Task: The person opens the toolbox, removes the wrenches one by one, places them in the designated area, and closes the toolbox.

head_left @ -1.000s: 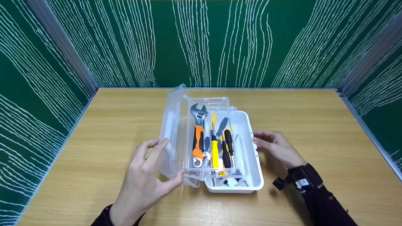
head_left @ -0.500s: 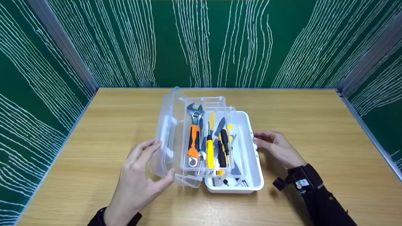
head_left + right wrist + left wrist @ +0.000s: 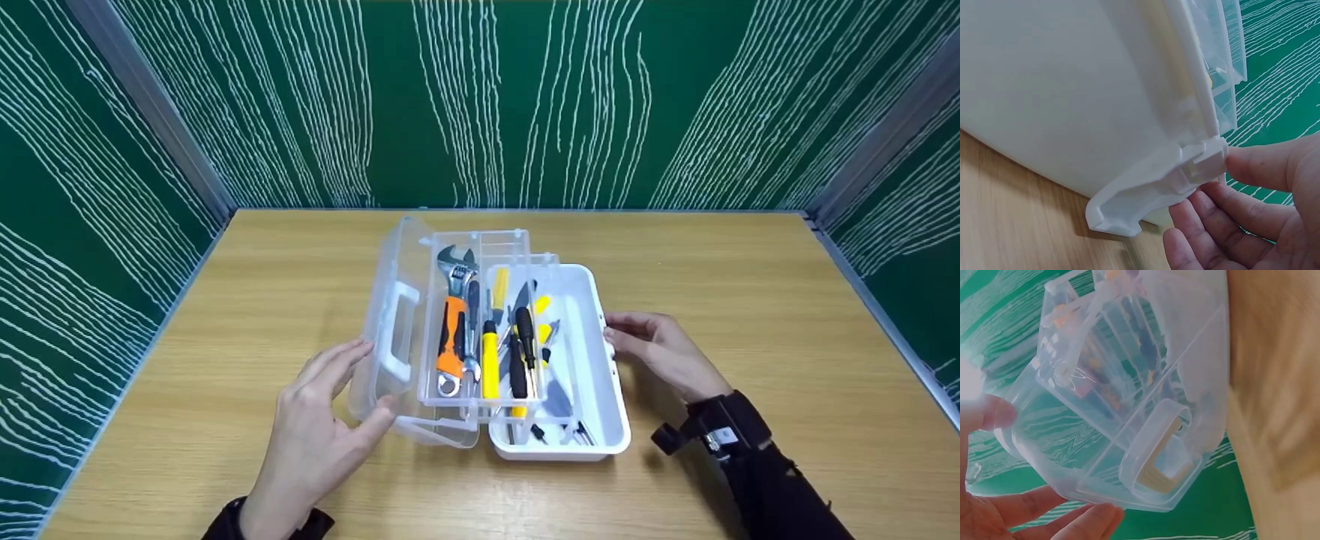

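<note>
A white toolbox (image 3: 616, 405) stands on the table with its clear lid (image 3: 375, 315) swung out to the left. Two clear stepped trays (image 3: 480, 403) are fanned out over the box. An orange-and-black adjustable wrench (image 3: 451, 337) lies in the upper tray, with a yellow-handled tool (image 3: 490, 364) and black-handled screwdrivers (image 3: 523, 334) to its right. My left hand (image 3: 311, 420) holds the lid's near left corner between thumb and fingers. At the right side, my right hand (image 3: 667, 356) pinches the toolbox's white latch (image 3: 1151, 185), seen in the right wrist view.
A wooden table (image 3: 780, 315) extends around the box. Green panels (image 3: 517, 105) with white wavy lines rise at the back and both sides. The lid's white handle (image 3: 400, 334) sits on its outer face. Smaller tools lie in the box bottom.
The lid has tilted further left and down, with my left hand moving along with it. The trays and their tools have shifted left, uncovering more of the box. My right hand has stayed put.
</note>
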A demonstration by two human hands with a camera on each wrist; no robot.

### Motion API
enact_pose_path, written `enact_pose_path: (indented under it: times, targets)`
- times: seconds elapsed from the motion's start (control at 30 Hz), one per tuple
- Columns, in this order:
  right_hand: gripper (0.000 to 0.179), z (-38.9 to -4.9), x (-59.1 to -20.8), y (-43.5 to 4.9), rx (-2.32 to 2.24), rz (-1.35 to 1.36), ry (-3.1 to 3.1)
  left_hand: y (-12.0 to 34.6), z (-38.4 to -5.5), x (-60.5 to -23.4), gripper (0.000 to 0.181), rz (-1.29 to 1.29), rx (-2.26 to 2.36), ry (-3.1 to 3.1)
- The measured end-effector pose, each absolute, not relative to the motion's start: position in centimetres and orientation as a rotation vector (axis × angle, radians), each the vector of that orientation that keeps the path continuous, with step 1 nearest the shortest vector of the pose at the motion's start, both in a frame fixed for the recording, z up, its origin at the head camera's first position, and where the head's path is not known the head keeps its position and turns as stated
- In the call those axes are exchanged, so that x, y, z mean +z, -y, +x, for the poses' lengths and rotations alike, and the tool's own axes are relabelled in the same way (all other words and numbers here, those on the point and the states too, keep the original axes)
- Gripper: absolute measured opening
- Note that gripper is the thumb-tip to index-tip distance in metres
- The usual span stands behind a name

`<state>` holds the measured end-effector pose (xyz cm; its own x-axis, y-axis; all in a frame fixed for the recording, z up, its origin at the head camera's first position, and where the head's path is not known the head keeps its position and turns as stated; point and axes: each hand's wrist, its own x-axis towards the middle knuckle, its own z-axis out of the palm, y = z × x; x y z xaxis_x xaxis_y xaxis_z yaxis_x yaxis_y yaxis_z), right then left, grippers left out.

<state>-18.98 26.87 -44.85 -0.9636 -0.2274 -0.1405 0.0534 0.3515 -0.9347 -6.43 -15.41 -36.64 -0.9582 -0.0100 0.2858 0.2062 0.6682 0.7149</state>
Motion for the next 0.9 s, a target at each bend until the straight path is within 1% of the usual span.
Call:
enact_pose_path:
  times: [0.4,0.6,0.9]
  targets:
    - [0.057,-18.9,-44.8,-27.0,-1.694,-0.166,-2.340,16.3,-7.0,-38.7,0.058,-0.180,-1.238,2.561]
    - [0.056,-19.0,-44.8,-27.1,-1.662,-0.152,-2.377,16.7,-7.5,-39.7,0.056,-0.131,-1.374,2.546]
    - [0.060,-19.3,-44.8,-27.3,-1.646,-0.080,-2.395,16.9,-8.6,-41.1,0.055,-0.067,-1.508,2.527]
